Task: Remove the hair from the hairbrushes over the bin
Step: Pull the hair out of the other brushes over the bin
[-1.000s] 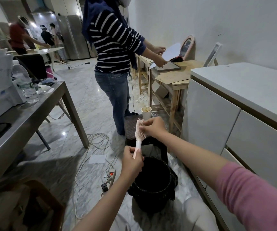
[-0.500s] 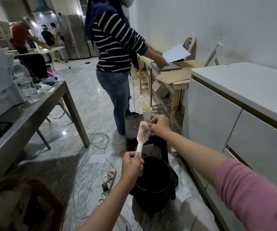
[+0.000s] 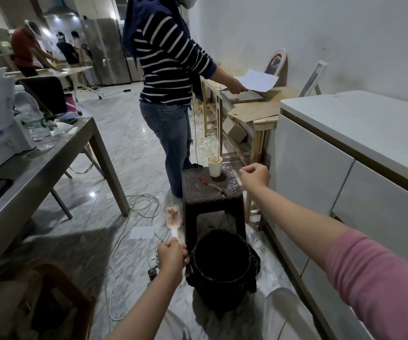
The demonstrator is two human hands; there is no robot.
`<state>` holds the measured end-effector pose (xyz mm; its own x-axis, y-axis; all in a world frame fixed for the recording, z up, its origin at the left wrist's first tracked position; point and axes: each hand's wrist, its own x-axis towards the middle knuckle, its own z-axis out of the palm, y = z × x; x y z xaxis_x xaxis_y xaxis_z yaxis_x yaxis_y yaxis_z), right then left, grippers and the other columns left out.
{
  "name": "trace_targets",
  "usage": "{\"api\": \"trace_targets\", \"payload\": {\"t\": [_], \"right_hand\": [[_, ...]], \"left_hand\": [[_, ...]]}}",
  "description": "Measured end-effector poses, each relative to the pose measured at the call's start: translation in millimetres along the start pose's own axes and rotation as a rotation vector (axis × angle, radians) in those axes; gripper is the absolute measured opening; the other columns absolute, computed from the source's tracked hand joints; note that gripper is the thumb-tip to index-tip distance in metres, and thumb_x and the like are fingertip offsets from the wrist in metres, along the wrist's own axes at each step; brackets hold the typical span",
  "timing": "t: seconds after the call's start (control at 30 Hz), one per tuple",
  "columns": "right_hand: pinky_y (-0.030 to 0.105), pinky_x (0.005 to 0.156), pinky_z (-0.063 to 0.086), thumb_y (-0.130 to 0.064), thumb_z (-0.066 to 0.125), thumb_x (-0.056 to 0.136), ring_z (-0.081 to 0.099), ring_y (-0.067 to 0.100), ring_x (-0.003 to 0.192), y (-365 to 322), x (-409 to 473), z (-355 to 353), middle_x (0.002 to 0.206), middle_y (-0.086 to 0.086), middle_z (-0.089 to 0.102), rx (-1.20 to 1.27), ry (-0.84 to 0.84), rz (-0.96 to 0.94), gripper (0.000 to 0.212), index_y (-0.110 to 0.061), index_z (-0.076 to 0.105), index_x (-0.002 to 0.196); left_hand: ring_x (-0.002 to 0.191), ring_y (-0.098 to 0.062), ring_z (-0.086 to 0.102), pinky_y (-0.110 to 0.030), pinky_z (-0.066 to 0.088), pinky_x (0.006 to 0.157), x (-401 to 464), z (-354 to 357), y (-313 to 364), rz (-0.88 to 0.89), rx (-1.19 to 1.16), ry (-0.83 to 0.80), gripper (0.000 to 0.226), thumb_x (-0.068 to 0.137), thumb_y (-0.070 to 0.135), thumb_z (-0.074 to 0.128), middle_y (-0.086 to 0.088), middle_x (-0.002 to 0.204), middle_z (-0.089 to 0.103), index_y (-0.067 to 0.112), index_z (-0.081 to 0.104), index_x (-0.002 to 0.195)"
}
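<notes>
My left hand point(image 3: 172, 253) grips the handle of a pink hairbrush point(image 3: 173, 218), held upright just left of the black bin point(image 3: 222, 262) on the floor. Brownish hair is tangled in its bristles. My right hand point(image 3: 255, 177) is raised over the right edge of the dark stool point(image 3: 210, 190), well apart from the brush. Its fingers are curled and pinched together, with a faint wisp of hair at the fingertips. The bin's inside is dark and its contents cannot be made out.
A paper cup point(image 3: 214, 166) and a red pen point(image 3: 210, 184) lie on the stool. A person in a striped top point(image 3: 166, 69) stands behind it. A white cabinet point(image 3: 333, 168) is on the right and a metal table point(image 3: 38, 168) on the left. Cables and a power strip point(image 3: 152, 271) lie on the floor.
My right hand left the brush head and pulled up and to the right. My left hand lowered the brush and shifted it left, off the bin's opening.
</notes>
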<state>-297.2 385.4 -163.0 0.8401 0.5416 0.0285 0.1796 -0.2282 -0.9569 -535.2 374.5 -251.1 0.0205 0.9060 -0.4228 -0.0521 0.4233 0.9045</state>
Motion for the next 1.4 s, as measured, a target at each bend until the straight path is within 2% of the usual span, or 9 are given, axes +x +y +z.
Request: {"api": "trace_targets", "payload": {"t": [0.17, 0.4, 0.53, 0.63, 0.87, 1.0, 1.13, 1.3, 1.4], "right_hand": [[0.042, 0.089, 0.056, -0.009, 0.072, 0.080, 0.069, 0.025, 0.093, 10.9, 3.0, -0.1, 0.089, 0.006, 0.074, -0.048, -0.051, 0.024, 0.016, -0.021, 0.072, 0.069], [0.025, 0.097, 0.044, 0.004, 0.056, 0.085, 0.057, 0.022, 0.117, 15.3, 0.2, -1.0, 0.121, 0.010, 0.066, -0.158, -0.282, 0.006, 0.032, -0.005, 0.069, 0.113], [0.023, 0.095, 0.037, 0.008, 0.043, 0.088, 0.049, 0.023, 0.128, 13.3, -3.8, -1.8, 0.136, 0.013, 0.055, -0.127, -0.424, 0.013, 0.045, -0.001, 0.056, 0.130], [0.024, 0.096, 0.039, 0.011, 0.043, 0.085, 0.051, 0.022, 0.126, 14.3, -2.3, -3.7, 0.131, 0.012, 0.059, -0.126, -0.436, -0.008, 0.046, -0.004, 0.062, 0.124], [0.028, 0.076, 0.055, -0.006, 0.075, 0.077, 0.069, 0.020, 0.086, 18.8, -6.1, -2.9, 0.092, 0.011, 0.073, -0.092, -0.302, -0.036, 0.004, -0.007, 0.072, 0.078], [0.020, 0.056, 0.049, -0.023, 0.078, 0.077, 0.068, 0.018, 0.070, 15.9, -16.3, 8.0, 0.082, 0.012, 0.071, -0.080, -0.369, -0.033, 0.026, -0.002, 0.069, 0.090], [0.024, 0.058, 0.048, -0.042, 0.078, 0.074, 0.069, 0.021, 0.091, 8.4, -29.0, 18.0, 0.112, 0.009, 0.065, -0.069, -0.567, -0.030, 0.065, -0.009, 0.053, 0.123], [0.036, 0.085, 0.054, -0.051, 0.083, 0.059, 0.066, 0.023, 0.100, 6.1, -41.2, 28.8, 0.107, 0.005, 0.070, -0.218, -0.568, -0.199, 0.068, -0.008, 0.065, 0.109], [0.029, 0.075, 0.051, -0.040, 0.083, 0.066, 0.066, 0.019, 0.093, 7.0, -43.8, 31.7, 0.099, 0.006, 0.072, -0.274, -0.461, -0.251, 0.053, -0.005, 0.070, 0.104]], "left_hand": [[0.046, -0.014, 0.038, -0.021, 0.029, 0.040, 5.0, -1.5, 4.6, 0.006, 0.026, -0.042, 0.029, 0.102, 0.016, 0.036, -0.010, 0.068, 0.050, 0.008, 0.047, 0.077], [0.047, -0.014, 0.039, -0.021, 0.030, 0.038, 4.7, 7.8, 15.9, 0.038, 0.075, -0.116, 0.020, 0.101, 0.016, 0.037, -0.009, 0.073, 0.051, 0.000, 0.049, 0.102], [0.047, -0.014, 0.037, -0.022, 0.029, 0.041, -2.5, 12.9, 24.3, 0.072, 0.090, -0.167, 0.025, 0.101, 0.014, 0.036, -0.009, 0.070, 0.049, 0.001, 0.052, 0.087], [0.046, -0.014, 0.037, -0.023, 0.028, 0.041, -5.8, 16.9, 30.3, 0.089, 0.090, -0.182, 0.030, 0.102, 0.016, 0.036, -0.009, 0.067, 0.048, 0.004, 0.051, 0.079], [0.044, -0.013, 0.037, -0.021, 0.028, 0.041, -11.2, 23.9, 39.4, 0.101, 0.058, -0.224, 0.023, 0.102, 0.014, 0.037, -0.008, 0.068, 0.050, 0.003, 0.048, 0.084], [0.045, -0.013, 0.038, -0.021, 0.030, 0.042, -14.9, 31.5, 40.6, 0.117, 0.081, -0.245, 0.023, 0.101, 0.015, 0.038, -0.009, 0.071, 0.052, 0.005, 0.049, 0.083], [0.044, -0.012, 0.040, -0.021, 0.033, 0.039, -20.0, 39.5, 38.3, 0.136, 0.121, -0.269, 0.017, 0.101, 0.019, 0.039, -0.009, 0.072, 0.054, 0.007, 0.046, 0.092], [0.044, -0.012, 0.043, -0.019, 0.033, 0.035, -32.2, 47.2, 28.8, 0.294, 0.236, -0.262, 0.013, 0.101, 0.020, 0.040, -0.006, 0.071, 0.055, 0.008, 0.042, 0.097], [0.046, -0.013, 0.046, -0.023, 0.036, 0.038, -31.4, 50.1, 22.8, 0.380, 0.311, -0.232, 0.011, 0.099, 0.021, 0.043, -0.008, 0.073, 0.058, 0.012, 0.042, 0.093]]}}
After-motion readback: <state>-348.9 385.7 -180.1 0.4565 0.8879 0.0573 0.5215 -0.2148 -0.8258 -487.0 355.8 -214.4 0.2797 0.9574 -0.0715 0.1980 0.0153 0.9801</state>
